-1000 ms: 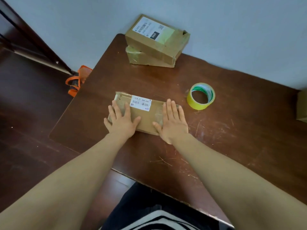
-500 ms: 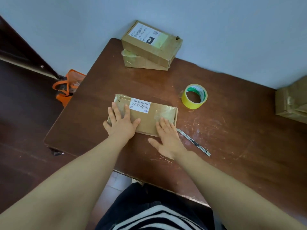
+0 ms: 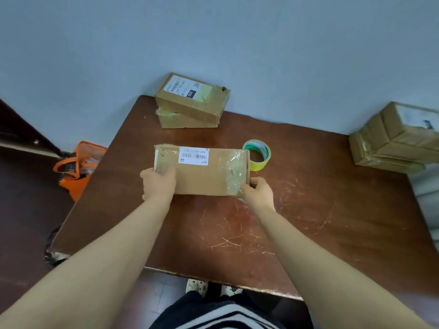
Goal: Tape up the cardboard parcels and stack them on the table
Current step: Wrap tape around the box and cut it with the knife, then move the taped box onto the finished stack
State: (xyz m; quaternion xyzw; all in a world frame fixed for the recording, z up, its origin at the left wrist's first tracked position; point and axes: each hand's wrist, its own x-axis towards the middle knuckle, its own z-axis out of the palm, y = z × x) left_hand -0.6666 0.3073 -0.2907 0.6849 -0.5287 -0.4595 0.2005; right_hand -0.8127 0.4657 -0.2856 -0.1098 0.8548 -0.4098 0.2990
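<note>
The person is wearing a black garment (image 3: pixel 209 315) with broad white stripes, showing nearer than both hands. The left hand (image 3: pixel 158 184), right hand (image 3: pixel 257 191) and both forearms are going bare. Pale perforated clogs (image 3: pixel 196 284), dark-speckled, are showing below the right hand.

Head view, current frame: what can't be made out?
Head view:
- Fingers of left hand and right hand: hidden under the parcel they grip.
- Tape roll: near side behind the parcel's right end.
- Box stack at right: cut off by the frame edge.
- Label text on the parcel: too small to read.
</note>
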